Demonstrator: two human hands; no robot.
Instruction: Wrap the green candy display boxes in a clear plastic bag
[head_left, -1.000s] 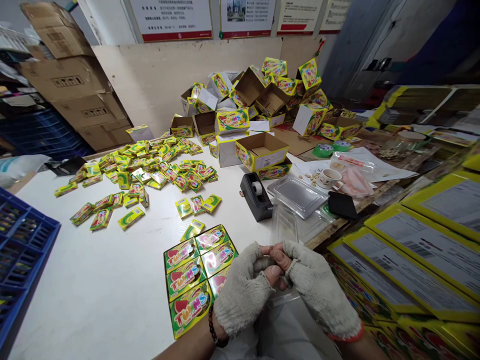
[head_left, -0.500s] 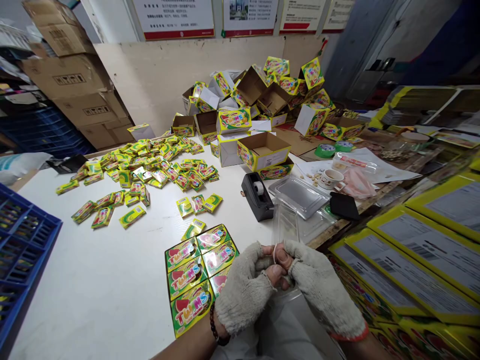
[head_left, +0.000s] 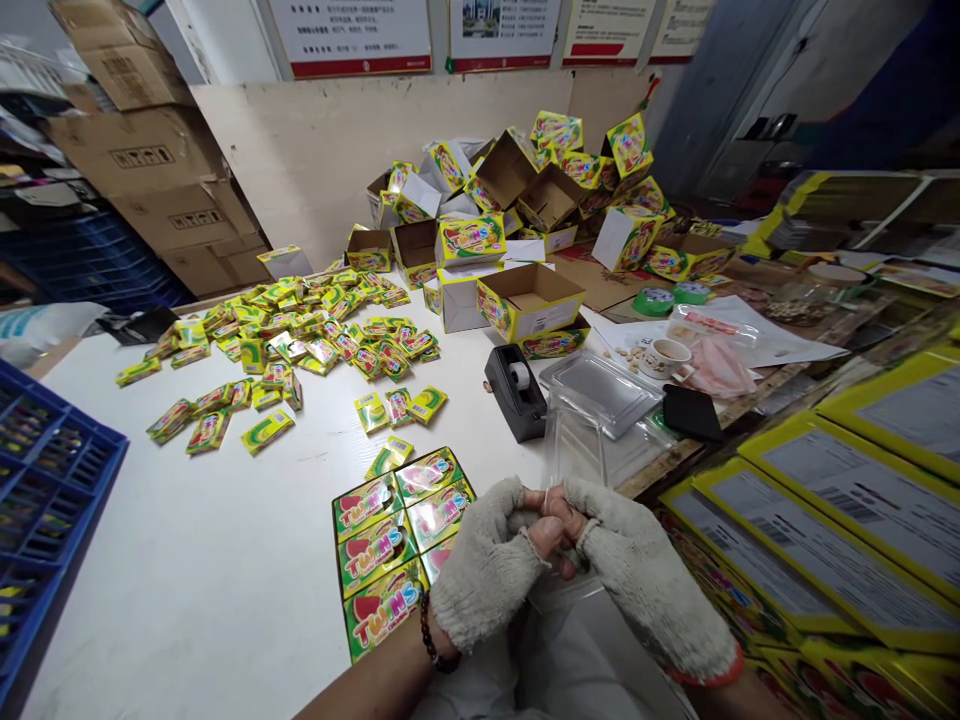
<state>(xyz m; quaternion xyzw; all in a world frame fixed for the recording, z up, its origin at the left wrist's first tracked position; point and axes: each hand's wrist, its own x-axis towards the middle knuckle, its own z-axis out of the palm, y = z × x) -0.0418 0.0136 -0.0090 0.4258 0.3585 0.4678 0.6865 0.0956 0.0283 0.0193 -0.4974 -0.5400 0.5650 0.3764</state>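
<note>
- The left hand [head_left: 487,570] and right hand [head_left: 637,580], both in fingerless knit gloves, meet with bare fingertips pinching a thin clear plastic piece [head_left: 553,497] at the table's near edge.
- Just left lie flat TWINS packs [head_left: 390,560].
- Farther off, a black tape dispenser [head_left: 514,392] stands beside clear plastic trays [head_left: 600,392].

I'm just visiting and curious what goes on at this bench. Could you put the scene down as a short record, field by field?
Setting: white table in a packing room
Left hand: fingerless knit glove, fingertips meeting the right hand's
Right hand: same kind of glove, pinching a thin clear plastic piece with the left
Beside the hands: six TWINS packs laid flat in a block
Mid table: tape dispenser, clear trays, loose small packets
Far end: heap of open display boxes
Left edge: blue crate
</note>
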